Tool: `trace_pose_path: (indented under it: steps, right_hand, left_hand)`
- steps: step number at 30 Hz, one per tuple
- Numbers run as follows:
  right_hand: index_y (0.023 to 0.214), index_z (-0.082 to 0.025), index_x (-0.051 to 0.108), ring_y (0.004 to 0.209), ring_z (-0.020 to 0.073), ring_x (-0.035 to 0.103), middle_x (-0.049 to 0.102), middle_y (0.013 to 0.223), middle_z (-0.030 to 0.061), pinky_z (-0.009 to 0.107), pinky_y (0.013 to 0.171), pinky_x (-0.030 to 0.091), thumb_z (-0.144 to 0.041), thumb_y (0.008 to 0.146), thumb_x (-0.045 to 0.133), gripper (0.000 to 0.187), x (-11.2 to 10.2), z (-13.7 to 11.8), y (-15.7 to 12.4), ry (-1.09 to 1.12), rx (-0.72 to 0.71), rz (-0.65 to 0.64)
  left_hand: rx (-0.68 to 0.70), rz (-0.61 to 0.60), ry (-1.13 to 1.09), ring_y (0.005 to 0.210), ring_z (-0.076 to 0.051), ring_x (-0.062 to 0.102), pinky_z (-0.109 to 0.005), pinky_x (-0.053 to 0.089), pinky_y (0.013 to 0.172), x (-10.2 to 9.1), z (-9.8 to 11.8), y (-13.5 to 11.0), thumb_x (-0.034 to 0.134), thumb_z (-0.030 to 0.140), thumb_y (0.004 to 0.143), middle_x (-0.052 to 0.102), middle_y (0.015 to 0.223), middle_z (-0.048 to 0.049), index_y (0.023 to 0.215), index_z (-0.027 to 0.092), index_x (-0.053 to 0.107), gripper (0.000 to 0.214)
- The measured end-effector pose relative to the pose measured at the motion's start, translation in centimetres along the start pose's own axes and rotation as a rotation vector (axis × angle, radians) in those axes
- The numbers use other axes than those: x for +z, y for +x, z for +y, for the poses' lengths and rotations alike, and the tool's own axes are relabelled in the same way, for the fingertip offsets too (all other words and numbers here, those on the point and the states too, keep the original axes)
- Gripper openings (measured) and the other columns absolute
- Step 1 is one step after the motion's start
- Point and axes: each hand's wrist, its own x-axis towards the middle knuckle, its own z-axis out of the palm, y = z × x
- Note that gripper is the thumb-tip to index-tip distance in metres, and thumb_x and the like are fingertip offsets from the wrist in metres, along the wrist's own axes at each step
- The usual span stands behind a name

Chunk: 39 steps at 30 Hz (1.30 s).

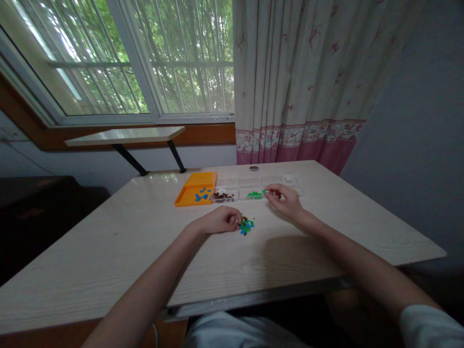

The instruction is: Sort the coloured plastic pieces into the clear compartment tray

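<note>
My left hand (223,220) is closed at the left edge of a small mixed pile (247,225) of blue, green and dark brown pieces on the table. Whether a piece is between its fingertips is hidden. Over the clear compartment box (250,182), my right hand (284,199) pinches a small green piece (264,192). Just left of those fingertips, one compartment holds green pieces (254,195). Dark brown pieces (223,196) lie in the compartment further left. Blue pieces (203,195) lie in an orange tray (181,198) beside the box.
The pale wooden table (126,246) reaches back to the wall. A small raised shelf (126,136) on black legs stands at the back left. A dark round spot (253,168) shows behind the box. The curtain (290,96) hangs beyond the back edge, beside a barred window (188,58).
</note>
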Motion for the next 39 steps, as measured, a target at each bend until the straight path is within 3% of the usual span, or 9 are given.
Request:
trace_pose_path:
  steps: [9,15,19,24,30,39]
  right_hand:
    - [0.088,-0.020,0.060,0.057,0.0104,0.050,0.058,0.067,-0.0012,0.021,0.055,0.035,-0.025,0.079,0.052,0.013,1.6,2.7,0.2,-0.192,0.143,-0.144]
    - [0.095,-0.021,0.061,0.064,0.0135,0.055,0.060,0.069,-0.0002,0.023,0.056,0.037,-0.024,0.078,0.053,0.019,3.0,4.2,0.3,-0.295,0.169,-0.176]
    - [0.104,-0.020,0.058,0.068,0.0138,0.056,0.062,0.075,0.0008,0.023,0.061,0.040,-0.023,0.080,0.051,0.026,3.0,3.5,0.0,-0.254,0.137,-0.239]
    - [0.097,-0.020,0.061,0.068,0.0113,0.056,0.063,0.081,0.0024,0.022,0.064,0.040,-0.026,0.083,0.049,0.020,2.6,0.5,-0.6,-0.100,-0.037,-0.324]
    - [0.088,-0.020,0.061,0.068,0.0118,0.056,0.064,0.077,0.0024,0.021,0.062,0.039,-0.025,0.084,0.048,0.015,3.1,-1.3,-1.2,-0.069,-0.147,-0.303]
    - [0.085,-0.019,0.061,0.067,0.0121,0.057,0.063,0.074,0.0026,0.022,0.061,0.038,-0.027,0.084,0.048,0.015,3.1,-1.1,-1.4,-0.074,-0.169,-0.302]
  left_hand:
    - [0.027,0.064,-0.075,0.049,-0.006,0.036,-0.015,0.028,0.046,0.2,-0.3,0.4,0.059,0.026,0.069,0.046,0.055,0.0032,0.075,0.010,0.059,0.017]
    - [0.028,0.237,-0.178,0.045,-0.005,0.032,-0.016,0.024,0.044,0.3,-0.1,0.9,0.059,0.029,0.070,0.039,0.050,0.0056,0.077,0.010,0.060,0.021]
    - [-0.005,0.364,-0.211,0.048,-0.006,0.036,-0.017,0.025,0.045,0.4,-0.1,1.3,0.061,0.035,0.069,0.044,0.051,0.0026,0.076,0.009,0.063,0.027]
    - [-0.044,0.444,-0.360,0.048,-0.006,0.040,-0.017,0.024,0.043,1.0,-0.1,2.0,0.066,0.038,0.062,0.054,0.058,-0.0014,0.072,0.008,0.062,0.031]
    - [-0.100,0.450,-0.492,0.034,-0.001,0.024,-0.018,0.011,0.037,1.5,0.3,2.2,0.068,0.046,0.059,0.037,0.039,0.0075,0.072,0.008,0.060,0.041]
    - [-0.101,0.355,-0.537,0.031,-0.001,0.025,-0.017,0.012,0.035,1.6,0.8,2.1,0.068,0.047,0.059,0.037,0.037,0.0080,0.071,0.008,0.060,0.042]
